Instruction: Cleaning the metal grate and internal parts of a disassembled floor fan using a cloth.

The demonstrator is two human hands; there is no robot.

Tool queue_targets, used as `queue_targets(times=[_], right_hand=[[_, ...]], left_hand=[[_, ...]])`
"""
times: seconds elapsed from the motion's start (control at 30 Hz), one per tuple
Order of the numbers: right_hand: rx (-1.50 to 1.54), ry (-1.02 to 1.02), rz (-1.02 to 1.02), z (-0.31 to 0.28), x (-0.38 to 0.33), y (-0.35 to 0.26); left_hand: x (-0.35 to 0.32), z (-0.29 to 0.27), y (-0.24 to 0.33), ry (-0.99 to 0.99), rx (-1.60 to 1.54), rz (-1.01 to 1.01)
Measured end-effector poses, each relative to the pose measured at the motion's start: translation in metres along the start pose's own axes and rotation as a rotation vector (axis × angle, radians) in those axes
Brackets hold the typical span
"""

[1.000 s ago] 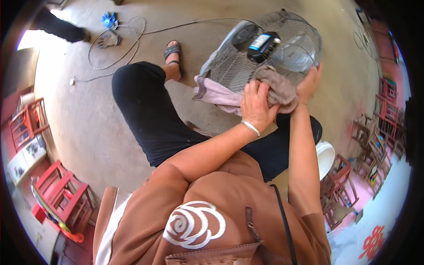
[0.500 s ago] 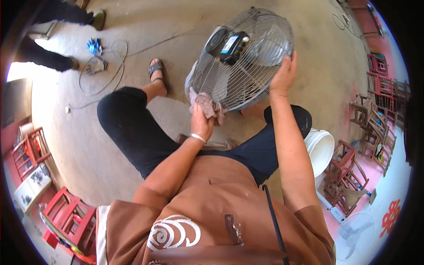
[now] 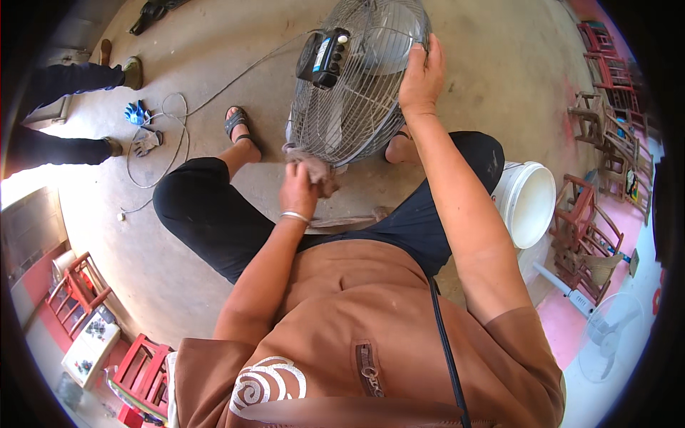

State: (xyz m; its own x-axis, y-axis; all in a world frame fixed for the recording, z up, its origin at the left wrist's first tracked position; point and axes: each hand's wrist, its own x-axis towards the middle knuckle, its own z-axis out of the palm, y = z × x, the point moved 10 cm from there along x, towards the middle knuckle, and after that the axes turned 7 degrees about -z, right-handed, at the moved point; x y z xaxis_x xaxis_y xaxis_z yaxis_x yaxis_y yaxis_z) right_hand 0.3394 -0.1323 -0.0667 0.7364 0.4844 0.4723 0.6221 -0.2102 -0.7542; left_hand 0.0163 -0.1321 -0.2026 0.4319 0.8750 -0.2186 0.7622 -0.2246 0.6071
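Note:
A large fan with a round wire guard (image 3: 349, 118) stands tilted on the floor between my legs. A black control box (image 3: 330, 60) with a row of knobs sits over its middle, and pale blades show through the wires. My right hand (image 3: 421, 80) grips the guard's right rim, its fingertips partly hidden behind the wires. My left hand (image 3: 297, 190) is closed round a crumpled greyish-pink cloth (image 3: 321, 174), at the guard's near lower edge. Whether the cloth presses on the rim I cannot tell.
A cable (image 3: 242, 75) runs left from the fan, looping near blue and grey gloves (image 3: 146, 140). Another person's legs (image 3: 75, 82) stand at the far left. A white bucket (image 3: 531, 203) is beside my right knee. Small wooden chairs (image 3: 605, 68) line the right wall; a red chair (image 3: 143, 371) is lower left.
The fan and both hands appear farther left and the fan higher in view, partly because the view shifted. My left hand still holds the cloth; my right still grips the rim.

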Motion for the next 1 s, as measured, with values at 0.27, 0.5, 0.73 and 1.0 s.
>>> queue_targets(times=[0.27, 0.5, 0.73, 1.0], right_hand=[[0.008, 0.056, -0.025, -0.002, -0.002, 0.005], [0.042, 0.047, -0.022, 0.001, 0.0, 0.005], [0.06, -0.023, 0.038, 0.007, 0.004, 0.005], [0.06, -0.026, 0.085, 0.003, 0.004, 0.016]], left_hand=[[-0.02, -0.032, 0.057, -0.185, 0.096, 0.134], [-0.039, 0.025, 0.032, -0.661, 0.157, -0.198], [-0.026, 0.128, -0.059, -0.608, -0.534, -0.586], [-0.04, 0.089, 0.008, -0.7, -1.712, -1.041]])
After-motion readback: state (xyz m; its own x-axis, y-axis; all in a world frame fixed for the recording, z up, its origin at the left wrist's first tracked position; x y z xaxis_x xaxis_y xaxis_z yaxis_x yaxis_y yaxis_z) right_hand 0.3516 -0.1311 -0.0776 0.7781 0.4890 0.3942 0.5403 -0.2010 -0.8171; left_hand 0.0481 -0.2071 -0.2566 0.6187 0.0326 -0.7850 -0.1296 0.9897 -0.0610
